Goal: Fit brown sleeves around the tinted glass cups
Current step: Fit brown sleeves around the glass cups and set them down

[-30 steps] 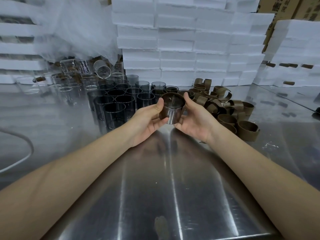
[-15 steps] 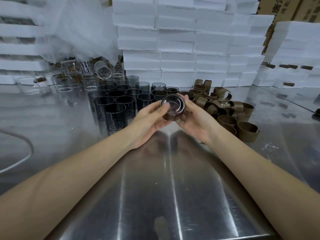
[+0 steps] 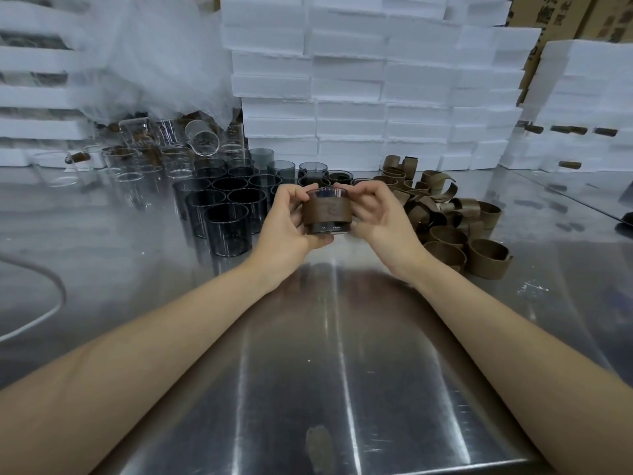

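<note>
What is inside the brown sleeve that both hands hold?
A tinted glass cup: its rim shows above the brown sleeve, its base below. The sleeve hides the cup's middle wall; the left hand and right hand hide its sides.

A brushed steel desk fills the foreground, streaked with bright reflections. Behind it white foam blocks stand stacked high in rows, with more foam stacks at the right. Brown cardboard boxes show at top right; crumpled clear plastic film hangs at upper left
</note>
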The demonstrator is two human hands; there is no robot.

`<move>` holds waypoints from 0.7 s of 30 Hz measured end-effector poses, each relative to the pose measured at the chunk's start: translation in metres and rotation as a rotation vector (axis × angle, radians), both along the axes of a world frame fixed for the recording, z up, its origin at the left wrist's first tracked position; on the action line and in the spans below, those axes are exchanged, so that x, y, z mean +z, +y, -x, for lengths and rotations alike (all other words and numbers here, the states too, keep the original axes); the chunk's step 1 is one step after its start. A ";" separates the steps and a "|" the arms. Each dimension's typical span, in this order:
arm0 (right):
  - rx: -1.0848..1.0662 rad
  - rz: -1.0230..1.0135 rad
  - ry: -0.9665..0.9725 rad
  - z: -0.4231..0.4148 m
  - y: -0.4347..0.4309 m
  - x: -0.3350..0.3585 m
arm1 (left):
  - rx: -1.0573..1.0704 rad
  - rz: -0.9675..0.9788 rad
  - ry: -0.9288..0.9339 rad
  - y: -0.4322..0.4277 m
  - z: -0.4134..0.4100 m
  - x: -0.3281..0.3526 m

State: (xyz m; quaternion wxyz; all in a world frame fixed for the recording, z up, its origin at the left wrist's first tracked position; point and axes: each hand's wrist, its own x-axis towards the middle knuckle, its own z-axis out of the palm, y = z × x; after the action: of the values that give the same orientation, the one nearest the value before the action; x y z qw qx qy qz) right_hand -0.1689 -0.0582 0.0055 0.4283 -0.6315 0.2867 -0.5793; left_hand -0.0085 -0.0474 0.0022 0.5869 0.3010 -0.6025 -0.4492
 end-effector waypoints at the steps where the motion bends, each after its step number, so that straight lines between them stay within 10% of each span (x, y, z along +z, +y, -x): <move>1: 0.017 0.008 0.036 0.000 0.000 -0.001 | -0.008 -0.002 0.009 -0.001 0.000 0.000; 21: -0.155 0.138 0.390 0.005 0.003 -0.003 | -0.076 -0.049 -0.055 0.001 -0.003 -0.001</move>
State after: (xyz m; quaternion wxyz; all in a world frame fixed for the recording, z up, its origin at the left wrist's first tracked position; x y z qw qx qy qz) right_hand -0.1741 -0.0555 0.0029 0.2745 -0.7355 0.3714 -0.4957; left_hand -0.0052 -0.0460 0.0010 0.5453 0.3045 -0.6182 -0.4773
